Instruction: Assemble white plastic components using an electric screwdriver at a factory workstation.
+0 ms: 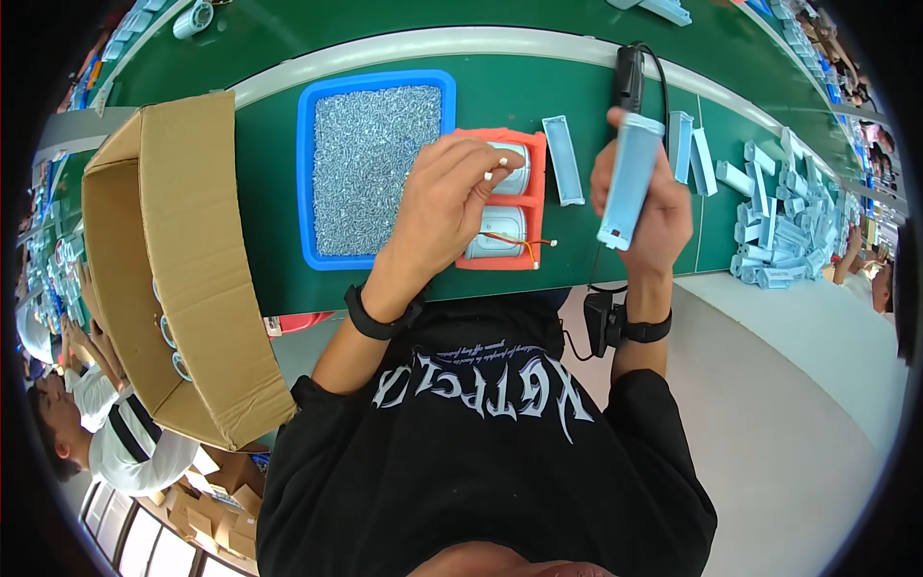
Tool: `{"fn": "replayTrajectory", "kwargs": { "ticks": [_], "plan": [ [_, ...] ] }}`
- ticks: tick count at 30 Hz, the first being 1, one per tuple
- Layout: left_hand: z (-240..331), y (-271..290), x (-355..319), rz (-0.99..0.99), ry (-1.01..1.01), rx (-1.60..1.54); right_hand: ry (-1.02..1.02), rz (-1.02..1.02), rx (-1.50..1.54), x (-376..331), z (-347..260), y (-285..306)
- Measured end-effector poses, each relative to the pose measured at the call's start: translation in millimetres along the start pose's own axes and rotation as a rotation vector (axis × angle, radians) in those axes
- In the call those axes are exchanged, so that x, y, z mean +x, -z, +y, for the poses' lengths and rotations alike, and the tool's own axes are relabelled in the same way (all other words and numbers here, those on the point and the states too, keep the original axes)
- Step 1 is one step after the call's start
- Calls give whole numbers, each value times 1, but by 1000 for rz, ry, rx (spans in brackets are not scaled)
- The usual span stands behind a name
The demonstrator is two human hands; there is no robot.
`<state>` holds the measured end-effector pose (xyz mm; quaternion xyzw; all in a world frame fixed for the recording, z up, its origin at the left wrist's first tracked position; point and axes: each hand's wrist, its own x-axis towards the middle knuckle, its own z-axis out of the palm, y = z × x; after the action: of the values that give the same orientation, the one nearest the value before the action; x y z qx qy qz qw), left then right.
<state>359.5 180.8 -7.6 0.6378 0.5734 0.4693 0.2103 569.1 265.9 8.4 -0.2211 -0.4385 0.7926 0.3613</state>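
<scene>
The right hand (663, 207) grasps a light blue housing (635, 178), tilted and raised above the table; a black tool (629, 77) with a cable stands just beyond it, and whether that hand also grips the tool I cannot tell. The left hand (442, 202) pinches small white plugs (503, 162) at its fingertips, over an orange tray (536, 197). In the tray lie two white cylindrical parts (495, 231), one far, one near; from the near one, red and yellow wires (524, 240) reach over the right rim.

Just left of this tray sits a blue bin (306, 173) of metal screws (375, 163), the left wrist crossing its near right corner. Farther left a tall open cardboard box (197, 260) walls off that side. A loose housing (563, 161) lies between the tray and the right hand, two more (704, 162) stand to the right, and a heap of housings (784, 226) fills the far right.

The near table edge runs close by the tray and the person's body; a pale rail (461, 43) bounds the far side. Green tabletop (500, 91) shows between tray and rail
</scene>
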Motion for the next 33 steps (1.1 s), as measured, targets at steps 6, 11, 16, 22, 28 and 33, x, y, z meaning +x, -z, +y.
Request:
{"fn": "replayTrajectory", "kwargs": {
  "ticks": [6, 11, 16, 22, 28, 33],
  "plan": [
    [-3, 0, -1, 43, 54, -96, 106, 199, 4, 9, -10, -20],
    [-1, -3, -1, 67, 43, -122, -6, 57, 340, 16, -13, -10],
    [2, -6, 4, 91, 42, -141, 352, -81, -591, 20, -10, -20],
    [0, 3, 2, -4, 39, -170, 429, 96, -428, 21, 2, -36],
    [0, -2, 0, -8, 38, -162, 539, 17, -611, 15, -3, -48],
    [0, -6, -1, 34, -48, -56, 686, -284, -904, 18, -8, -60]
  ]
}}
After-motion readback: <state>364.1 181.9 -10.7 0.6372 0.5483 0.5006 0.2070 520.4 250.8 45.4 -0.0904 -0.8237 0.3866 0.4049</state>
